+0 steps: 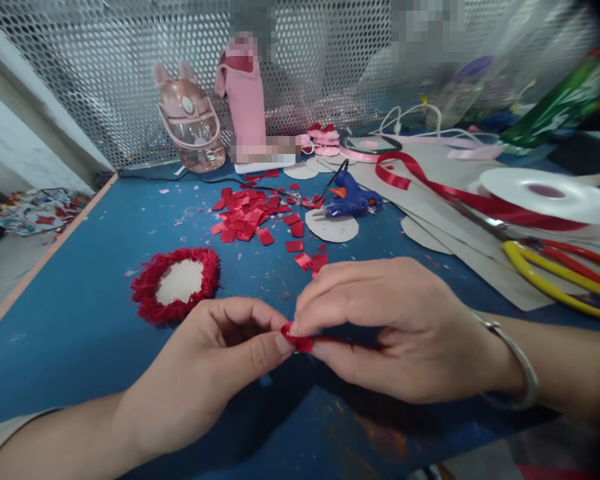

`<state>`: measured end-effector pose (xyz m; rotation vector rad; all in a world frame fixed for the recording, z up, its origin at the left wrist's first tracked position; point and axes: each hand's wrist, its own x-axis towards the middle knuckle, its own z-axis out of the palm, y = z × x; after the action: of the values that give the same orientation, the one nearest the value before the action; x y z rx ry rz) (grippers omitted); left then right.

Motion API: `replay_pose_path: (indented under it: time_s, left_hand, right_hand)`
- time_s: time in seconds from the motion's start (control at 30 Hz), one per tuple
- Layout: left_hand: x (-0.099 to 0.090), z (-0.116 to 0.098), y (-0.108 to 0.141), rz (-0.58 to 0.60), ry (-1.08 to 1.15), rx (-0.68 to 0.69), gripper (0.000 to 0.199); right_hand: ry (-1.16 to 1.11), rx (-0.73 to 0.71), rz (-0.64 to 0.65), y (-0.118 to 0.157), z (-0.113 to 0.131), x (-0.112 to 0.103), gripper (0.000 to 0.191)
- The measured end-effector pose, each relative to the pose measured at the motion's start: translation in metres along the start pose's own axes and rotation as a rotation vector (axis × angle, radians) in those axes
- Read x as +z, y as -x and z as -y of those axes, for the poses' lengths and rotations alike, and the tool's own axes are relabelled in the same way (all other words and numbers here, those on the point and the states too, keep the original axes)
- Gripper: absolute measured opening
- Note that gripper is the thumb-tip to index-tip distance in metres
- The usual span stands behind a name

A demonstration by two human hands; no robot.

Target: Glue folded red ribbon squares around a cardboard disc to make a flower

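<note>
Between my two hands, above the blue table, is a small piece of red ribbon (304, 344), curled or folded. My left hand (220, 363) pinches its left end between thumb and forefinger. My right hand (390, 327), with a bangle at the wrist, grips the same piece from the right with its fingertips. Beyond my left hand lies a cardboard disc (180, 281) ringed by a fringe of red ribbon pieces (145, 293). A loose pile of cut red ribbon squares (245, 213) is spread farther back, with a few squares trailing toward my right hand.
A blue glue gun (350, 197) rests by a bare cardboard disc (333, 227). At right are yellow-handled scissors (555, 280), a white ribbon spool (550, 193) and cardboard sheets (480, 260). A pink bottle (193, 127) and a green bottle (555, 107) stand near the perforated metal screen (320, 60).
</note>
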<state>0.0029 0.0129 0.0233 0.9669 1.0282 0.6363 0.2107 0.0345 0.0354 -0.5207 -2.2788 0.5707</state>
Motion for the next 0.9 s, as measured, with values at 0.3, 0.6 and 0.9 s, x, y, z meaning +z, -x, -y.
replay_pose_path:
  time_s: [0.3,0.6,0.9]
  left_hand:
    - [-0.002,0.002,0.0,0.022,0.038,0.029,0.013]
    - [0.004,0.005,0.002,-0.043,-0.093,0.172,0.006]
    - [0.003,0.012,0.005,-0.226,-0.593,0.644,0.016]
  right_hand:
    - [0.118,-0.023,0.037,0.003,-0.002,-0.002,0.012]
    - [0.082,0.028,-0.03,0.003,0.0,0.002,0.01]
    - [0.064,0.118,-0.098,0.002,0.001,0.007,0.01]
